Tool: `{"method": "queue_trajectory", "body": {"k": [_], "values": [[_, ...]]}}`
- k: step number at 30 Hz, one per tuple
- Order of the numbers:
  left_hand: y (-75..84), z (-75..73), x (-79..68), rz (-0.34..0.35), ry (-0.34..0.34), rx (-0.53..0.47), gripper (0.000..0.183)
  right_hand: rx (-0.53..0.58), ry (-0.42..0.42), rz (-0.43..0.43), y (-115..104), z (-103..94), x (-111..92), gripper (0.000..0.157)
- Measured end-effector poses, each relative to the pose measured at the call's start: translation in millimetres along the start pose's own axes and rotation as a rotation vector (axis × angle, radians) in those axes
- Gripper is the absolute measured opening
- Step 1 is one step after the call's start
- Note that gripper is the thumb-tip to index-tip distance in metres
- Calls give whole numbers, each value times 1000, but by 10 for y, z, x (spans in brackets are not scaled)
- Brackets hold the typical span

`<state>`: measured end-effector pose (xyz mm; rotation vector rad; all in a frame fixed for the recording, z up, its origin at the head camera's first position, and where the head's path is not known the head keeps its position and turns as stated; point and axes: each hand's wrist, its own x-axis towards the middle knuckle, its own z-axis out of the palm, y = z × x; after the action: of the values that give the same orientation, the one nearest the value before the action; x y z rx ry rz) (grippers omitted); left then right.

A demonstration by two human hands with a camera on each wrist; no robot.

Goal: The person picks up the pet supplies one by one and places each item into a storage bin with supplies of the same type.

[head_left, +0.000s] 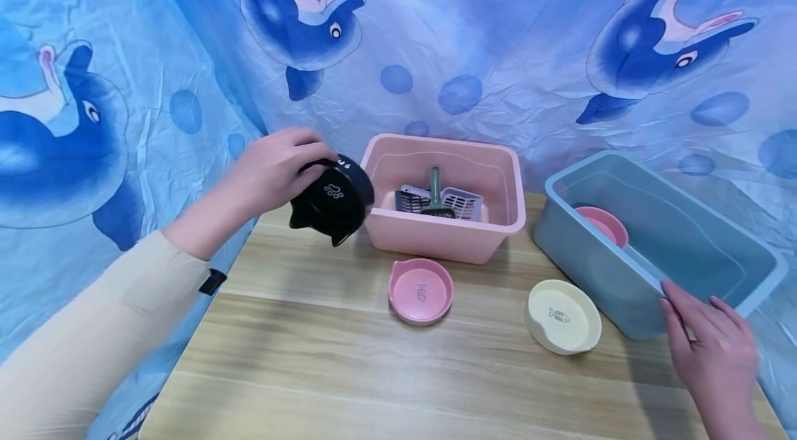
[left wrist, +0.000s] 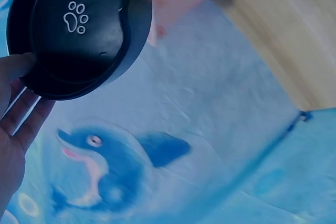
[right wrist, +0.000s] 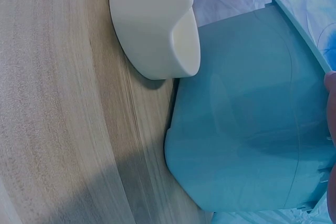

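My left hand [head_left: 283, 167] grips a black pet bowl [head_left: 336, 208] by its rim, raised and tilted left of the pink bin. A paw print marks the inside of this bowl, which also fills the upper left of the left wrist view. On the near rim of the blue bin [head_left: 598, 274], my right hand [head_left: 710, 343] rests with its fingers over the edge. A pink bowl [head_left: 602, 224] lies inside the blue bin, partly hidden by its wall. Beside that bin a cream bowl [head_left: 563, 317] with a fish print stands on the table.
A pink bin [head_left: 438, 236] at the back holds several litter scoops, one with a green handle [head_left: 435, 184]. Before it sits another pink bowl [head_left: 420, 291] on the wooden table [head_left: 373, 385]. A dolphin-print curtain [head_left: 436, 32] hangs behind and to the left.
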<state>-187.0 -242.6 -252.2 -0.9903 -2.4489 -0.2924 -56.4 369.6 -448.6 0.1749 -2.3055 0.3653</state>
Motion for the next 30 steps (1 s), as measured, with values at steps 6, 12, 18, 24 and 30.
{"method": "queue_trajectory", "body": {"k": [6,12,18,24,30], "values": [[137,107,389,107,22,-44,16,23,40,-19,-30,64,9,60],[316,248,818,177,-12,-94,14,93,109,-53,-92,131,43,52],[559,402,1296,263,-59,-109,10,98,122,-60,-166,168,44,50],[839,585,1725,287,-131,-84,10,105,144,-70,-202,189,39,45],[1114,834,2089,237,-176,-72,11,94,139,-66,-248,174,13,46]]}}
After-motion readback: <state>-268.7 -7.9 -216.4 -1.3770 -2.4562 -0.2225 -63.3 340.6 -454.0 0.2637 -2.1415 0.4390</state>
